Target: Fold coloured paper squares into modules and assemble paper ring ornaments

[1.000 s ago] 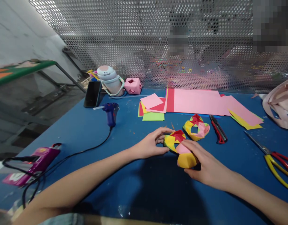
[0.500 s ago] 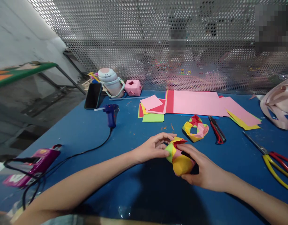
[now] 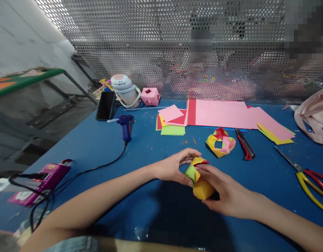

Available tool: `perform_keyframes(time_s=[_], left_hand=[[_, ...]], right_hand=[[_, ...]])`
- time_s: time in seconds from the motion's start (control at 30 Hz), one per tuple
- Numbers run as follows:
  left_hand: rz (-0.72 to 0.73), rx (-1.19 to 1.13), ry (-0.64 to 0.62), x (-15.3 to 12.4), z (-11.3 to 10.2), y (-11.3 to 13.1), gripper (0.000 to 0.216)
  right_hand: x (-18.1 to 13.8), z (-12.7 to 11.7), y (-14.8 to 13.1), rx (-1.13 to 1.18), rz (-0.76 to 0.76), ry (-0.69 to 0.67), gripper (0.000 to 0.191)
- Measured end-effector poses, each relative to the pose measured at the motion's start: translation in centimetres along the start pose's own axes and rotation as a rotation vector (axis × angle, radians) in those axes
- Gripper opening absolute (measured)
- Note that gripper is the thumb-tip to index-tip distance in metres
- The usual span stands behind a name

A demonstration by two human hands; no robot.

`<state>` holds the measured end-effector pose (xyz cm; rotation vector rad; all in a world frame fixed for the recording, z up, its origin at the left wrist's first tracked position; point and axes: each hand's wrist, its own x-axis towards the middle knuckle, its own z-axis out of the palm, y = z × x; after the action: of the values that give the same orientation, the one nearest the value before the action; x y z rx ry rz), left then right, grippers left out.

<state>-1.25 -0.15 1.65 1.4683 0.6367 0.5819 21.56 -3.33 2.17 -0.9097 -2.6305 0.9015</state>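
Observation:
Both my hands grip one folded paper piece point(image 3: 199, 180) of yellow, green, red and pink, lifted a little above the blue table point(image 3: 98, 147). My left hand point(image 3: 174, 167) pinches its left, green side with thumb and fingers. Around its right side and over the top wrap the fingers of my right hand point(image 3: 224, 192). A second folded paper ring point(image 3: 220, 142) in the same colours lies on the table just beyond, untouched.
Coloured paper sheets point(image 3: 221, 113) lie at the back, a red utility knife point(image 3: 244, 143) beside the ring, and yellow-handled scissors point(image 3: 307, 176) at right. A blue glue gun point(image 3: 126, 126), phone point(image 3: 105, 105), white bottle point(image 3: 124, 90), pink paper cube point(image 3: 150, 96) and magenta box point(image 3: 43, 180) sit left.
The paper piece has been lifted off the table, turned on edge and drawn nearer to me. Both hands stay closed on it.

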Motion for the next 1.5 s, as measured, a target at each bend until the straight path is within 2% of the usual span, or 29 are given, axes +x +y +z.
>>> perform_keyframes(time_s=[0.17,0.37,0.5,0.7,0.8,0.93,1.03,1.2,1.3,1.37,1.5], left_hand=[[-0.007,-0.017,-0.047,-0.4,0.6,0.0,0.083],[0.031,-0.053,-0.036,-0.5,0.9,-0.1,0.075],[0.075,-0.051,0.017,-0.6,0.6,-0.5,0.073],[0.192,-0.005,0.19,-1.0,0.3,-0.5,0.073],[0.22,0.006,0.198,-1.1,0.3,-0.6,0.074],[0.258,0.022,0.246,-1.2,0.1,-0.7,0.073],[0.27,0.079,0.298,-1.4,-0.1,-0.7,0.073],[0.26,0.26,0.297,-1.5,0.4,-0.2,0.073],[0.284,0.385,0.296,-1.6,1.0,-0.1,0.073],[0.291,0.423,0.295,-1.6,1.3,0.0,0.074],[0.274,0.452,0.276,-1.7,1.6,0.1,0.076]], right_hand=[[0.0,-0.5,-0.7,-0.192,-0.016,-0.02,0.065],[0.0,-1.4,-1.2,-0.179,-0.01,-0.073,0.058],[0.0,-1.7,-0.8,0.012,0.061,-0.092,0.055],[0.0,-2.3,0.4,0.38,0.217,0.061,0.055],[-0.1,-2.5,0.8,0.61,0.35,0.038,0.054],[-0.3,-2.5,1.1,0.749,0.401,0.025,0.057],[-0.4,-2.7,1.2,0.701,0.4,0.11,0.056],[-0.4,-2.6,1.1,0.456,0.309,0.464,0.053],[-0.3,-2.0,1.2,0.234,0.195,0.6,0.056],[-0.3,-1.6,1.4,0.128,0.113,0.615,0.057],[-0.4,-1.3,1.4,-0.006,0.018,0.54,0.057]])
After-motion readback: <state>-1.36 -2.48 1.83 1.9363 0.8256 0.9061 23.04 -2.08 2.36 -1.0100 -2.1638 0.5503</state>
